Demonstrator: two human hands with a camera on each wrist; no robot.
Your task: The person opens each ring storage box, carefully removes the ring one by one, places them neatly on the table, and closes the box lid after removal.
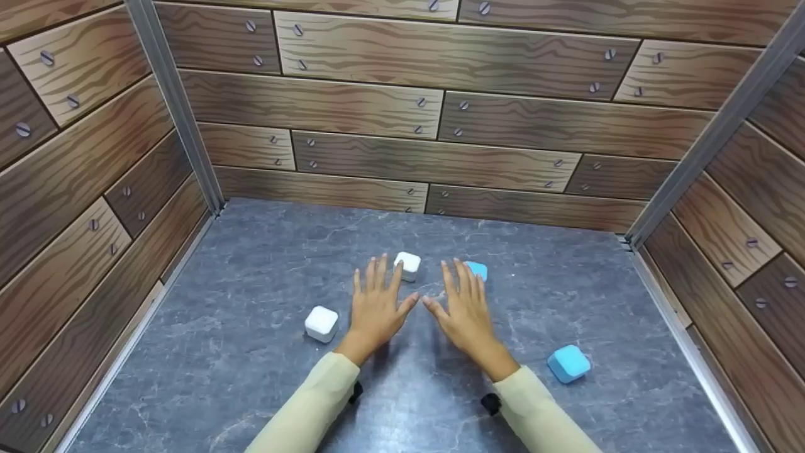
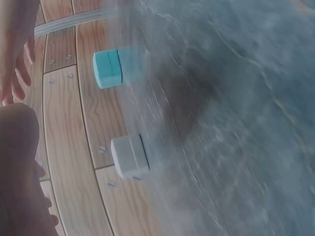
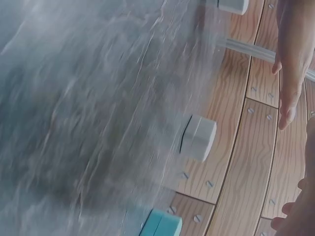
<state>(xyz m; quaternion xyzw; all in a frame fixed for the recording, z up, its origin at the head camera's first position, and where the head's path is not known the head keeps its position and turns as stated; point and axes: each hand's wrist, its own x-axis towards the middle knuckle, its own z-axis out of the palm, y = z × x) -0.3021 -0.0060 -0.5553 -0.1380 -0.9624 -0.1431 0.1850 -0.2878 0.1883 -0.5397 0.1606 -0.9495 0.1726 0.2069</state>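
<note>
My left hand [image 1: 377,308] and right hand [image 1: 465,314] are held side by side over the grey table, palms down, fingers straight and spread. They hold nothing, and the thumbs nearly meet. In the head view, a small rounded white box [image 1: 410,267] stands just past the left index finger, partly covered by it. Beyond the right fingertips a blue box [image 1: 480,271] is partly hidden. Another white box [image 1: 321,323] sits left of the left hand. To the right of the right forearm lies a second blue box [image 1: 569,363]. A seam runs round the white box [image 3: 199,137] in the right wrist view.
The marbled grey tabletop [image 1: 251,264] is enclosed by wood-patterned walls [image 1: 377,113] at the back and both sides. Metal posts [image 1: 179,107] stand in the back corners. Metal strips [image 1: 692,352] edge the table's sides.
</note>
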